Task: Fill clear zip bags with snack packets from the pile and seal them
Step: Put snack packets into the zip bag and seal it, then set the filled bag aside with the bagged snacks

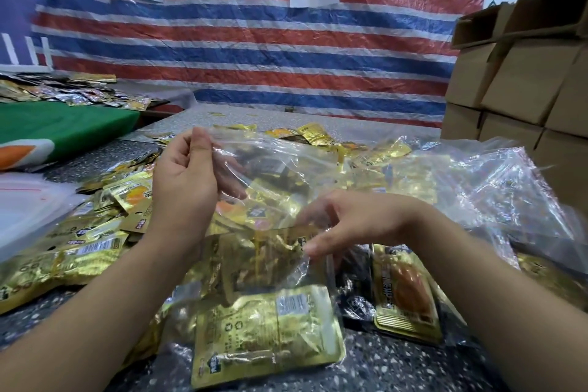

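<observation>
A clear zip bag lies in front of me on the speckled table, with several gold snack packets inside it. My left hand is raised and pinches the bag's far upper edge between thumb and fingers. My right hand pinches the near edge of the bag's mouth, fingers curled down over the plastic. The bag's opening is stretched between both hands. A pile of loose gold packets spreads across the table to the left and behind the bag.
Filled clear bags lie heaped at the right. Brown cardboard boxes are stacked at the far right. A white tray sits at the left edge, beside a green cloth. A striped tarp with paper signs hangs behind.
</observation>
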